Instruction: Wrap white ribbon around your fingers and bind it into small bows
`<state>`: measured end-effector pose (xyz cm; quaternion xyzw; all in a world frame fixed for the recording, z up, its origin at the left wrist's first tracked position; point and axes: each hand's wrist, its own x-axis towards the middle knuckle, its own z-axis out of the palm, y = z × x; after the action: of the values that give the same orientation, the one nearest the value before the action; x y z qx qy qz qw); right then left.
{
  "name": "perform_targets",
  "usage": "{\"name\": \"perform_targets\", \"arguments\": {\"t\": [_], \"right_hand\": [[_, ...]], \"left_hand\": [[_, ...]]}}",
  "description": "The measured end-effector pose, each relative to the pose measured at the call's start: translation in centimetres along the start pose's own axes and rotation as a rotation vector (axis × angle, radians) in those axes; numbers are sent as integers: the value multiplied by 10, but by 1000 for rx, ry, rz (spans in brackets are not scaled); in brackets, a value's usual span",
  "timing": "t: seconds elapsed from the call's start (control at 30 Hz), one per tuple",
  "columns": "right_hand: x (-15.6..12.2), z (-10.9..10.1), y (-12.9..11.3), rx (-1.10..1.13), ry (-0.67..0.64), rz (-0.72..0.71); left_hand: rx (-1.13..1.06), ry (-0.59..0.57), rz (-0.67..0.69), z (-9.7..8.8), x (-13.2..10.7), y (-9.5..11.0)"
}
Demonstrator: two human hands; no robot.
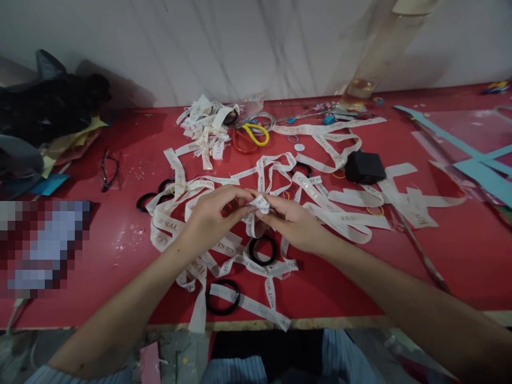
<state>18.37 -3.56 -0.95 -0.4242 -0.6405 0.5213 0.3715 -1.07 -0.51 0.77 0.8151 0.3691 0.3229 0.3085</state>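
My left hand (pixel 212 216) and my right hand (pixel 294 221) meet over the middle of the red table (pixel 460 250). Both pinch a folded piece of white printed ribbon (pixel 259 204) between their fingertips. Long tangled lengths of the same ribbon (pixel 340 213) spread around and under my hands. A black ring (pixel 263 250) lies just below my hands and another black ring (pixel 222 296) sits near the table's front edge. More black rings (pixel 146 201) lie to the left of the ribbon tangle.
A heap of finished ribbon pieces (pixel 206 128) lies at the back, beside yellow and red rings (pixel 254 136). A black box (pixel 364 166) sits right of centre. Glasses (pixel 109 169) rest at the left, dark cloth (pixel 48 106) at the far left, blue paper strips (pixel 476 160) at the right.
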Motion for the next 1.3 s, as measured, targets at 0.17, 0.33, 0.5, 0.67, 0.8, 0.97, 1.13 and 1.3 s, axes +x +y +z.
{"name": "perform_targets", "arguments": {"t": [0.17, 0.33, 0.5, 0.67, 0.8, 0.97, 1.13, 1.3], "right_hand": [[-1, 6, 2, 215, 113, 53], [0, 8, 0, 339, 34, 103], [-1, 7, -2, 387, -26, 153], [-1, 4, -7, 430, -69, 238], [-1, 2, -10, 466, -67, 261], [-1, 0, -8, 536, -94, 275], [-2, -1, -5, 600, -125, 260], [-3, 2, -7, 528, -121, 223]], "left_hand": [[-153, 72, -130, -3, 2, -3], [-279, 87, -159, -2, 3, -6], [-115, 73, -101, -1, 1, -3], [164, 121, 48, 2, -2, -3], [395, 147, 259, 3, -5, -7], [438, 183, 351, 0, -4, -8], [344, 187, 322, -1, -4, -6], [278, 184, 274, -3, -2, -5]]}}
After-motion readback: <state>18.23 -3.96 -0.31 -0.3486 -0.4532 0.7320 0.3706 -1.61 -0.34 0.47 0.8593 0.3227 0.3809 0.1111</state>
